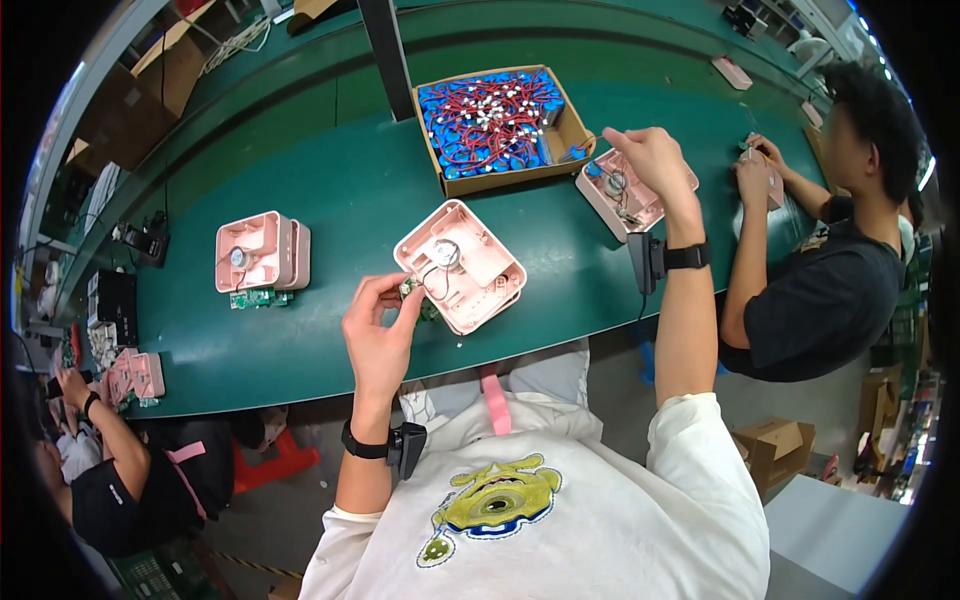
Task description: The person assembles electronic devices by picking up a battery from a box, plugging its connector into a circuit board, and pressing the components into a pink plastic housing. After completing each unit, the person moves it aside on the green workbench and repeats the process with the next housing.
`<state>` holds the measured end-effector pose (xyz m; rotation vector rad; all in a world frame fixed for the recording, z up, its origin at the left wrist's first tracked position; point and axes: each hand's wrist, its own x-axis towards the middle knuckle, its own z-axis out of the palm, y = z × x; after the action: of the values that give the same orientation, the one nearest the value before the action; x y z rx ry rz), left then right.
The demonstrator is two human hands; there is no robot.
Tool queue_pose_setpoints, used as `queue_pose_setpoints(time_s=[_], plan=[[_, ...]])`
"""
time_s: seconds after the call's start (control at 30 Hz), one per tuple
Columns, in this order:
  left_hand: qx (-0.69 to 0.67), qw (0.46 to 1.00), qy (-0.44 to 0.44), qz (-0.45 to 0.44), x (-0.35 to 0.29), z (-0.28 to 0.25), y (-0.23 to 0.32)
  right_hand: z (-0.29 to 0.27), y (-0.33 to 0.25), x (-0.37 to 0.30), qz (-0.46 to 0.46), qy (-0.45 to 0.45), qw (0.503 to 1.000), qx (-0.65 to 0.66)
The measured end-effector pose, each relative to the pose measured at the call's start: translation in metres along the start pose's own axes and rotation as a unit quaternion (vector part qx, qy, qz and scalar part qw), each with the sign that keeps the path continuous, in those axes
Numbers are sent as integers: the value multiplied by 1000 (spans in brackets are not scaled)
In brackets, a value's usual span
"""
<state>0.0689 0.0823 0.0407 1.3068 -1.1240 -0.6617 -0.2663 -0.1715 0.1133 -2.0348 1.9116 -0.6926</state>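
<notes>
The left hand (378, 330) pinches a small green circuit board (410, 287) between thumb and fingers, at the near left corner of the middle pink housing (472, 275), which lies open on the green bench (350, 200) just in front of the wearer. Thin dark wires (430, 274) seem to run from the board to the round metal part (446, 254) inside, so a careless tug by that hand could strain or break a joint. The right hand (652, 165) is raised over the right pink housing (598, 207), its fingertips near the corner of the cardboard box (515, 180); a blue cell (575, 153) shows just below them, but I cannot tell whether the fingers pinch its lead or are merely near it. If they do, the lead might bear the cell's weight, and a slip could drop it onto the open parts beneath. The box is crowded with blue cells (490, 115) whose red leads lie tangled, so drawing one out could drag others along or pull a white connector loose. The middle housing seems to rest on another shell, near the bench's front edge; a bump from the left forearm could shift it and stretch those wires.
</notes>
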Motion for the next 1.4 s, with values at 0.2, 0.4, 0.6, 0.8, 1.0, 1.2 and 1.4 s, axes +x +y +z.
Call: queue_pose_setpoints(time_s=[0.2, 0.4, 0.6, 0.8, 1.0, 1.2, 1.4], plan=[[1, 1000, -9, 2, 1, -3, 1, 29, -26, 8, -27, 17, 901, 433], [4, 1000, -25, 1, 1, -3, 0, 32, -51, 3, -19, -44, 915, 401], [-6, 1000, -24, -4, 2, -4, -1, 30, -74, -2, -58, -130, 934, 328], [0, 1000, -30, -4, 1, -3, -2, 20, -78, -12, -102, -124, 871, 464], [-21, 999, -15, -28, 1, -2, 2, -14, -113, -45, -155, -134, 831, 517], [-21, 999, 20, -14, 3, 8, 14, -31, -138, -86, -181, -192, 830, 491], [-40, 999, 7, -28, 8, 9, 8, -22, -158, -110, -196, -287, 831, 435]])
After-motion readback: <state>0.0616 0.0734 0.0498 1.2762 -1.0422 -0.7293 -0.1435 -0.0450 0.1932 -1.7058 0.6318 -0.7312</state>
